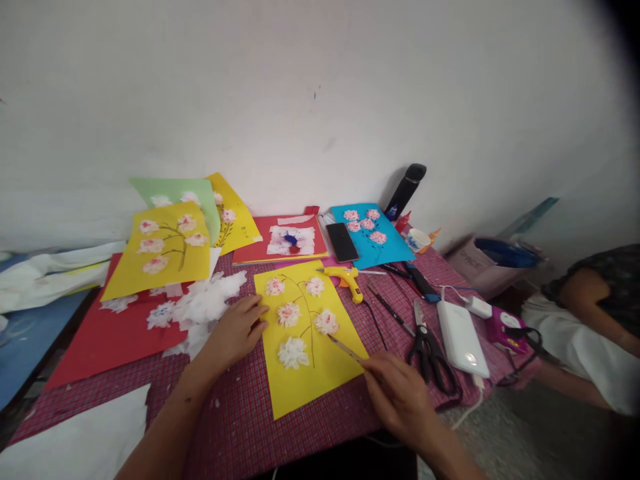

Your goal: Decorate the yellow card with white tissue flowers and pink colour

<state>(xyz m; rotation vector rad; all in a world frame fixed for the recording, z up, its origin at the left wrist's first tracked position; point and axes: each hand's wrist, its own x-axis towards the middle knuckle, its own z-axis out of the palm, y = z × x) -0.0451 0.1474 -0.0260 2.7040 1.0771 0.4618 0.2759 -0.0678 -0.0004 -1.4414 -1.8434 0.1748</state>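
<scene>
A yellow sheet (295, 397) lies on the checked cloth in front of me, with a drawn stem and several tissue-paper flowers. My left hand (241, 328) rests at the sheet's left edge, fingers bent loosely, holding nothing. In my right hand (397, 393) is a slim paintbrush (346, 349), its tip touching or just below the pink-tinted flower (327, 322) on the right of the stem. The lowest flower (293, 353) is plain white; the others carry pink-red tints. Left of the sheet sits a heap of white tissue flowers (210, 297).
Right of the sheet are a yellow glue gun (350, 280), scissors (429, 347), a white power bank (463, 339) and a phone (343, 242). Behind lie a paint-stained tissue (291, 240) and a blue flower sheet (395, 250). A person (595, 320) sits at the right.
</scene>
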